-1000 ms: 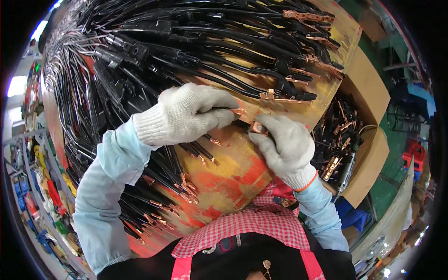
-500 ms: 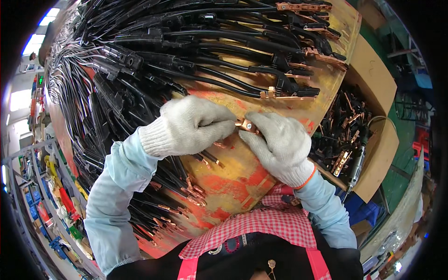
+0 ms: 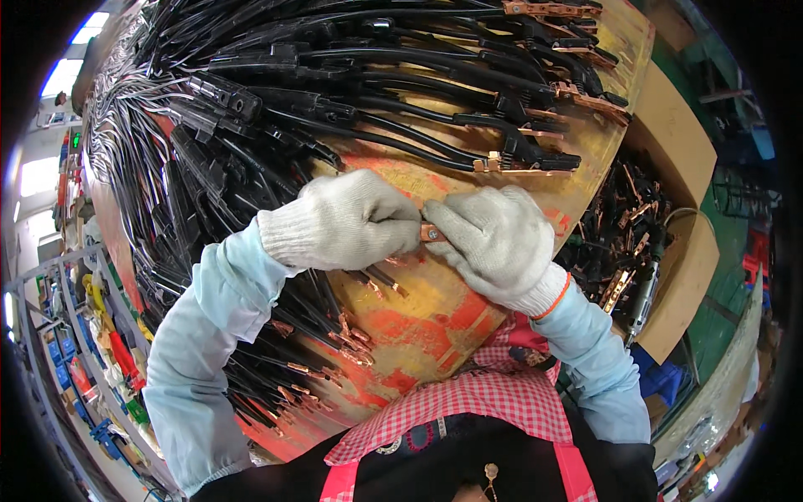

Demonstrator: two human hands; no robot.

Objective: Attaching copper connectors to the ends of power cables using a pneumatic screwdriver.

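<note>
A small copper fitting [image 3: 432, 233] with a screw head in its face bridges my two gloved hands above the table. My left hand [image 3: 350, 219] is closed, its thumb and fingertips pinched at the fitting's left end. Whether a cable runs inside that hand cannot be seen. From the other side my right hand [image 3: 493, 243] grips the fitting, fingers curled around its right end. Black cables with copper ends [image 3: 355, 341] lie below my left wrist. Beyond my hands, black welding electrode holders with copper jaws [image 3: 535, 159] stretch across the table.
The worn yellow-and-red table [image 3: 418, 322] slopes under my hands. At its right edge stands a cardboard box [image 3: 679, 284] full of black and copper parts, with a grey cylindrical power tool [image 3: 644, 297] inside. Thick bundles of black cable [image 3: 125, 142] fill the far left. Shelving [image 3: 58, 276] stands beyond.
Both hands have closed in around the copper fitting, which has turned so its screw face shows differently. My right fingers have shifted up and left, nearly meeting the left fingertips.
</note>
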